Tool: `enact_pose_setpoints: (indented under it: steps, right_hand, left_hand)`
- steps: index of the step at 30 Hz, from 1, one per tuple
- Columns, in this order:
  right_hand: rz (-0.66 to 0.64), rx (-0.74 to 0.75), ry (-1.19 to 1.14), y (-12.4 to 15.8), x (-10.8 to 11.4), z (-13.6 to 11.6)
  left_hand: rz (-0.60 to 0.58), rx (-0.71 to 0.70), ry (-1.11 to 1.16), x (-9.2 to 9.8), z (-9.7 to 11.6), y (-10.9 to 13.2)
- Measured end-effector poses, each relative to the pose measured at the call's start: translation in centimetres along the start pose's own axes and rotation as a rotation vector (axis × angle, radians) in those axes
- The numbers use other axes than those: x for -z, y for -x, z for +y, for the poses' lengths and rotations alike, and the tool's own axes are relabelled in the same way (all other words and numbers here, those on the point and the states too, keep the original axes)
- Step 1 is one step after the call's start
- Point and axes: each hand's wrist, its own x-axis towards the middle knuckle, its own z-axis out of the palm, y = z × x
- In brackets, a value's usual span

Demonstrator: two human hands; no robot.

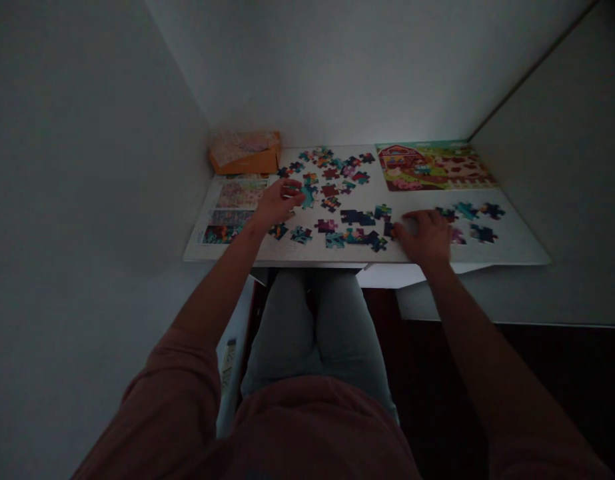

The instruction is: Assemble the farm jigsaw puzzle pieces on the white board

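Observation:
My left hand (278, 203) is over the left part of the white tabletop, its thumb and fingers curled together at the edge of a teal puzzle piece (308, 196). The dim light blurs the exact contact. My right hand (427, 235) rests on the board's right half with fingers spread, the thumb tip touching a dark puzzle piece (388, 230). Left of that thumb are a joined dark blue strip (357, 217) and a green-and-purple piece (382, 213). Several pieces lie beyond the right hand, among them a dark blue one (484, 233).
An orange box (247, 160) stands at the back left corner. A printed picture sheet (232, 200) lies below it. At the back right is a farm picture (432, 167). More loose pieces (330, 190) cover the middle. Walls border the white table (517, 247) on the left, back and right.

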Motion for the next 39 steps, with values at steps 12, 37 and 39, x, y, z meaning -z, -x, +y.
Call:
enact_pose_setpoints:
  steps: [12,37,39]
  right_hand:
    - [0.027,0.055,-0.146,2.2,3.0,-2.8]
    - [-0.004,-0.125,-0.553,-3.5,4.3,2.2]
    - [-0.054,-0.17,-0.353,-5.2,4.1,3.3]
  left_hand:
    - [-0.029,0.04,0.287,-6.2,0.4,9.9]
    - [-0.103,-0.406,-0.49,-4.3,0.6,8.6]
    - [-0.118,-0.4,-0.599,-1.7,-1.1,9.1]
